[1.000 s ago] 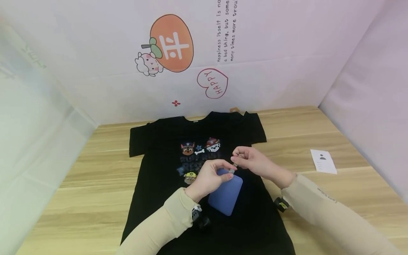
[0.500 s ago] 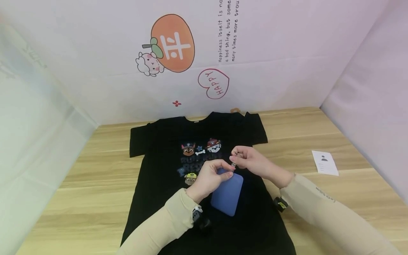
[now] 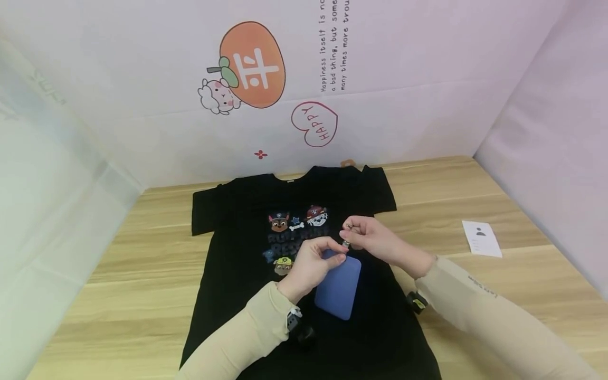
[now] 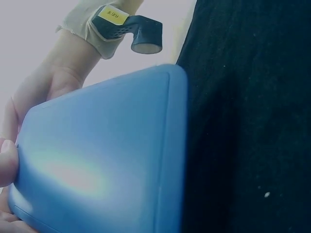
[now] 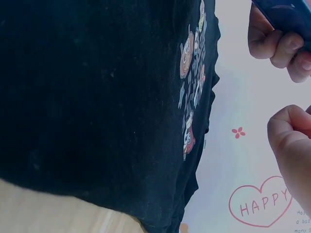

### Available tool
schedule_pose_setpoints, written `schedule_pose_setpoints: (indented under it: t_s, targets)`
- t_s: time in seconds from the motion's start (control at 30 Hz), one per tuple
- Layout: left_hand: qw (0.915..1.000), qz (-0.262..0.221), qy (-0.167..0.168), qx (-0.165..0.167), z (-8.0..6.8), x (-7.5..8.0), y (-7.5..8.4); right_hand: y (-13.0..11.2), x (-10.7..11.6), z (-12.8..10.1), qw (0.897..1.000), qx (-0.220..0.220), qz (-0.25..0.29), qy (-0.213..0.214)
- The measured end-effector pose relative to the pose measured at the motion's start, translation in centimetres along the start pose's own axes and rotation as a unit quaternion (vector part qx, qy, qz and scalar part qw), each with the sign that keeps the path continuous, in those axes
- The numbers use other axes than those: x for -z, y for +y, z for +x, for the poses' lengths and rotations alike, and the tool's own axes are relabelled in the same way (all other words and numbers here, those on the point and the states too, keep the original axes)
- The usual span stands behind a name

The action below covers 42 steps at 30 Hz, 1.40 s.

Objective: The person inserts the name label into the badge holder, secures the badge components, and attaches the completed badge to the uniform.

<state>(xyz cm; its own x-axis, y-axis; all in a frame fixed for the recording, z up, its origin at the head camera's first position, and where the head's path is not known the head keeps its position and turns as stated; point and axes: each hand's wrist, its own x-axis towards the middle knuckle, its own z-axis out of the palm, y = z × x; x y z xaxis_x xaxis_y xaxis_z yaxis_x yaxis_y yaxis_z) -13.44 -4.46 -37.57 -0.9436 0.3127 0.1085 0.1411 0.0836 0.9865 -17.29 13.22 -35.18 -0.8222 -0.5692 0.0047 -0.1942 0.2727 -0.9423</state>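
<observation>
Over the black T-shirt (image 3: 247, 316), my left hand (image 3: 309, 266) pinches the top end of a blue card holder (image 3: 338, 290) between thumb and forefinger. The card holder hangs tilted below those fingertips, and its smooth flat side fills much of the left wrist view. Just above, my right hand (image 3: 375, 238) pinches a small silvery metal clasp (image 3: 347, 244) at the holder's top. Both sets of fingertips are close together, and they hide most of the clasp. In the right wrist view, the curled right thumb and fingers show at the right edge, below the holder.
The T-shirt lies spread on a wood-grain table (image 3: 142, 274), its cartoon dog print face up. To the right lies a white card (image 3: 482, 238) with a person icon. A printed white backdrop (image 3: 404, 105) stands behind the table, with pale sheets at both sides.
The left fingertips have moved from the metal piece to the holder's top, and the clasp ends are now closer together. The card holder has swung slightly to hang straighter.
</observation>
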Motion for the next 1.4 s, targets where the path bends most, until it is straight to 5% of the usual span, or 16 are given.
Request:
schedule_pose_setpoints:
  t_s: [0.3, 0.63, 0.93, 1.23, 1.4]
  targets:
    - [0.9998, -0.016, 0.007, 0.005, 0.0, -0.1, -0.1, 0.1, 0.0, -0.1, 1.000, -0.010, 0.007, 0.004]
    - [0.9985, -0.051, 0.009, -0.020, -0.2, -0.2, 0.2, 1.0, 0.9, -0.1, 0.996, -0.012, 0.086, 0.026]
    - [0.9987, -0.040, -0.025, 0.018, -0.1, 0.3, 0.6, 1.2, 1.4, -0.1, 0.994, -0.016, 0.109, 0.018]
    - [0.9908, -0.078, -0.047, 0.099, 0.2, 0.8, 0.5, 0.8, 1.8, -0.3, 0.993, -0.009, 0.112, 0.020]
    - [0.9897, -0.075, -0.051, 0.110, 0.3, 0.9, 0.4, 0.7, 2.0, -0.5, 0.995, -0.009, 0.096, 0.025]
